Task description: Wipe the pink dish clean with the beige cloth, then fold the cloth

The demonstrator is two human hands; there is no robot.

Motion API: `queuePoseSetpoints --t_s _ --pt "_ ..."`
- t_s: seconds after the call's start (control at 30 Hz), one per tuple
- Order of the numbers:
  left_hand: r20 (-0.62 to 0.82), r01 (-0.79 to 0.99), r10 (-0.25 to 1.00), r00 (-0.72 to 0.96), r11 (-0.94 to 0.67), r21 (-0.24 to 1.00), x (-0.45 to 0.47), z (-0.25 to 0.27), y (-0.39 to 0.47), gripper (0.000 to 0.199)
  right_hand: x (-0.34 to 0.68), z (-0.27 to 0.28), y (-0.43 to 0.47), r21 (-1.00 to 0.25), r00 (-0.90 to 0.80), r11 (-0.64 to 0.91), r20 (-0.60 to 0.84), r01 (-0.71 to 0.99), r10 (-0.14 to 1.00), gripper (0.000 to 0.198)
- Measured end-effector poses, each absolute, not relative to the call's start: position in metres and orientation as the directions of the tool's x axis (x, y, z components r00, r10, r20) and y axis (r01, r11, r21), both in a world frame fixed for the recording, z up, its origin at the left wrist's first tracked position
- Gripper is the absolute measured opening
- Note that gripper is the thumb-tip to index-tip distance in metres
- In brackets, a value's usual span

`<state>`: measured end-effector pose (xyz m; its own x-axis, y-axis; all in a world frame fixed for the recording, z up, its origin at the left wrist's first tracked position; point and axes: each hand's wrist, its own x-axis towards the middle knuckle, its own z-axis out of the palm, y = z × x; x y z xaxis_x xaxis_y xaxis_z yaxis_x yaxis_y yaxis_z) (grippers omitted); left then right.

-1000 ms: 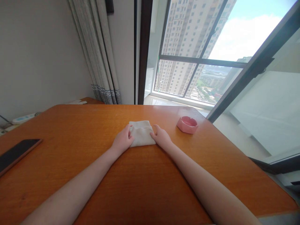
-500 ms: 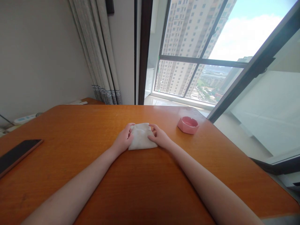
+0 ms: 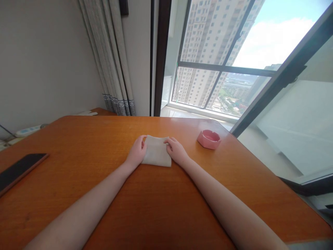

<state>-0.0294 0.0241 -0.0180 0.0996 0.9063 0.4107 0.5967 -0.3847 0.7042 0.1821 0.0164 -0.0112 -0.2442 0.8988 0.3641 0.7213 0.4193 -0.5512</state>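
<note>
A white folded cloth (image 3: 156,151) is between my two hands, above the middle of the wooden table (image 3: 156,205). My left hand (image 3: 137,150) grips its left edge, with the fingers partly hidden behind it. At the upper right edge, my right hand (image 3: 177,149) pinches the cloth between thumb and fingers. The face of the cloth towards me looks flat and smooth, and its lower edge is close to the tabletop; whether it touches the wood I cannot tell.
To the right of my right hand stands a pink ashtray (image 3: 209,139). A dark phone (image 3: 19,172) lies at the table's left side. Behind the table are a grey curtain (image 3: 109,62) and a tall window. A white power strip (image 3: 28,131) is beyond the left edge.
The cloth, creased and bunched at its top before, is now pulled flatter between my hands. My right hand's pinch has shifted to the upper right edge; my left hand has barely moved.
</note>
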Motion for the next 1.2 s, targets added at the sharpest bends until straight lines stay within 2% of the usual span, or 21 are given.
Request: queuePoseSetpoints --t_s 0.1,0.17,0.27,0.33,0.37,0.5,0.67,0.77,0.87,0.93,1.03,1.07,1.1,1.13,1.2 --pt "0.423 0.658 0.891 0.166 -0.419 0.626 -0.029 -0.019 0.023 0.026 0.18 -0.01 0.012 -0.444 -0.196 0.364 0.38 0.819 0.904 0.025" --pt "0.429 0.656 0.884 0.186 -0.437 0.616 -0.029 -0.018 0.021 0.024 0.18 -0.005 0.005 -0.35 -0.191 0.371 0.454 0.86 0.87 0.024" --pt "0.437 0.606 0.88 0.187 -0.453 0.653 -0.03 -0.017 0.02 0.022 0.177 0.001 -0.007 -0.232 -0.418 0.567 0.472 0.791 0.776 0.028" --pt "0.444 0.57 0.877 0.182 -0.462 0.679 -0.031 -0.016 0.021 0.021 0.172 0.004 -0.015 -0.23 -0.567 0.664 0.371 0.711 0.736 0.032" --pt "0.446 0.557 0.876 0.184 -0.467 0.687 -0.031 -0.016 0.021 0.021 0.17 0.005 -0.019 -0.243 -0.589 0.664 0.318 0.707 0.743 0.034" --pt "0.437 0.528 0.879 0.189 -0.466 0.71 -0.031 -0.016 0.02 0.02 0.168 0.014 -0.04 -0.213 -0.463 0.493 0.176 0.844 0.869 0.039" --pt "0.412 0.513 0.889 0.199 -0.453 0.729 -0.029 -0.017 0.018 0.02 0.197 0.022 -0.087 -0.031 -0.255 0.256 0.048 0.966 0.966 0.024" --pt "0.4 0.5 0.893 0.204 -0.446 0.742 -0.028 -0.017 0.017 0.023 0.242 0.011 -0.115 0.105 -0.126 0.118 0.072 0.987 0.989 0.018" --pt "0.393 0.496 0.894 0.217 -0.448 0.744 -0.027 -0.016 0.017 0.022 0.303 -0.005 -0.133 0.183 -0.028 0.005 0.123 0.983 0.992 0.021" --pt "0.388 0.5 0.893 0.229 -0.45 0.74 -0.027 -0.015 0.017 0.02 0.34 -0.012 -0.137 0.173 0.028 -0.049 0.125 0.984 0.992 0.023" --pt "0.367 0.507 0.891 0.266 -0.453 0.733 -0.025 -0.014 0.016 0.02 0.358 -0.003 -0.138 0.07 0.08 -0.088 0.103 0.994 0.991 0.024" --pt "0.35 0.509 0.89 0.292 -0.455 0.731 -0.025 -0.014 0.015 0.02 0.35 0.004 -0.137 0.039 0.084 -0.09 0.131 0.995 0.988 0.026" --pt "0.329 0.513 0.887 0.324 -0.457 0.727 -0.024 -0.013 0.014 0.021 0.337 0.012 -0.136 0.009 0.077 -0.081 0.22 0.997 0.972 0.03" --pt "0.305 0.52 0.882 0.36 -0.461 0.719 -0.023 -0.012 0.012 0.022 0.318 0.02 -0.135 -0.04 0.02 -0.008 0.308 0.999 0.951 0.036" --pt "0.265 0.53 0.858 0.439 -0.486 0.695 -0.022 -0.009 0.007 0.022 0.273 0.032 -0.13 -0.174 -0.139 0.22 0.387 0.96 0.912 0.045"
